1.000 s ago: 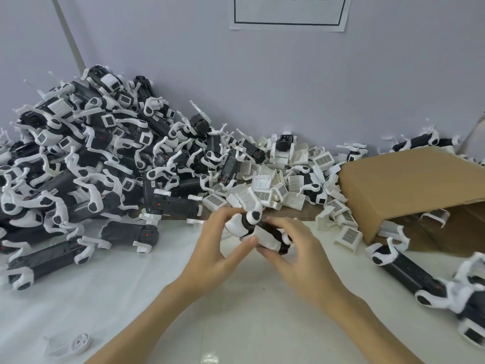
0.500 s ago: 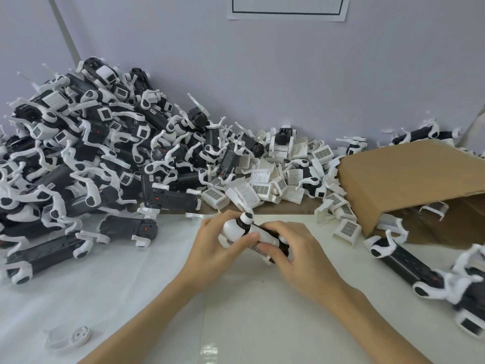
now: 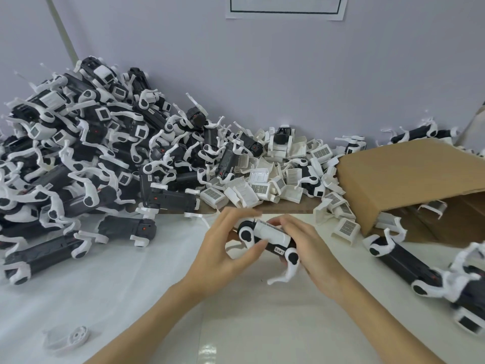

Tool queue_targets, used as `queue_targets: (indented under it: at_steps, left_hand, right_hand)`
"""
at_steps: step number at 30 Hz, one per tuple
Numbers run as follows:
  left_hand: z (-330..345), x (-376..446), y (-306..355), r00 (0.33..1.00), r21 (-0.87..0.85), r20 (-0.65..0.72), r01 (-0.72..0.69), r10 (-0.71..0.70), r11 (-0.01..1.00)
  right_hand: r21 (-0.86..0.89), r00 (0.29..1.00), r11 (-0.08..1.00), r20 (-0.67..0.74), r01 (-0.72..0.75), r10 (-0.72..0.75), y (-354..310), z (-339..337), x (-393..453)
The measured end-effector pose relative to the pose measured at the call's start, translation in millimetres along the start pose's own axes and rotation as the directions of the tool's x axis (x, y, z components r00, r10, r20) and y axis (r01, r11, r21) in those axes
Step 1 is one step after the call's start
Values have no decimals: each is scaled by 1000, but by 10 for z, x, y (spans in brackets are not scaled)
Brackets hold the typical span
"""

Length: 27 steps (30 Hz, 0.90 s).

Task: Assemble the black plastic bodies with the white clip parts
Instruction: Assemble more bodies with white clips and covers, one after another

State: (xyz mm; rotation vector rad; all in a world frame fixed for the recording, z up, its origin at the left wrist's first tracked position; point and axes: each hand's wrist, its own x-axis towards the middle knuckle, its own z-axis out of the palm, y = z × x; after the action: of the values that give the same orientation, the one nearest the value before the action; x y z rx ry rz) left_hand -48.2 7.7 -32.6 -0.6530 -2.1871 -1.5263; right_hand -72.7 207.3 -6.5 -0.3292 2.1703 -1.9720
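A black plastic body with white end pieces and a white clip part on its top lies between both hands, just above the table's middle. My left hand grips its left end, thumb on the near side. My right hand grips its right end, fingers curled over the white clip part. A white leg sticks out below the right end. Loose white clip parts lie heaped just beyond the hands.
A tall pile of black-and-white units fills the left side up to the wall. A tipped cardboard box lies at the right, with more units before it. A small clear-white disc piece rests at the front left.
The body has been turned in my hands: its white-capped end pointed up before, and now it lies level with the white clip part on top. Both hands sank slightly toward me.
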Motion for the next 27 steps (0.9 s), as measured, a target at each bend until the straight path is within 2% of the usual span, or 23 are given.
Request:
queue_targets:
  at_steps: [2, 3, 5, 8, 10, 12, 14, 16, 19, 21, 23, 27]
  left_hand:
    - [28, 3, -23, 994, 10, -93, 60, -59, 998]
    - [31, 9, -30, 986, 8, -138, 91, -89, 996]
    - [34, 21, -23, 972, -13, -186, 142, -142, 990]
    - [42, 45, 10, 970, 4, -197, 144, -141, 990]
    - [43, 53, 55, 976, 58, -196, 110, -97, 992]
    - [35, 45, 97, 977, 52, -188, 111, -99, 993]
    - [29, 44, 171, 967, -86, -189, 155, -169, 984]
    - [22, 78, 237, 965, -170, -191, 149, -181, 974]
    - [28, 125, 325, 979, -180, -140, 119, -146, 976]
    - [11, 150, 349, 981, -253, -80, 154, -179, 955]
    - [-44, 167, 343, 975, -324, -46, 192, -219, 926]
    - [-91, 159, 260, 960, -177, -49, 263, -276, 948]
  right_hand:
    - [-31, 991, 995, 92, 95, -92, 42, 16, -16]
    - [-133, 976, 972, 123, 196, -180, 72, 17, -33]
    - [-385, 939, 857, 159, 344, -305, 146, 25, -52]
    - [-649, 920, 678, 94, 346, -380, 189, 39, -48]
    - [-730, 913, 603, 71, 322, -402, 191, 31, -31]
    - [-674, 918, 659, 73, 333, -390, 187, 11, -14]
    - [-512, 936, 790, 90, 338, -341, 186, -19, 11]
    - [-426, 933, 834, 80, 350, -350, 196, -36, 33]
    - [-408, 909, 816, 105, 409, -404, 234, -23, 53]
    - [-379, 907, 825, 139, 419, -396, 259, -27, 72]
    - [-382, 907, 826, 92, 414, -412, 263, -43, 92]
    - [-544, 855, 729, -41, 415, -517, 237, -28, 63]
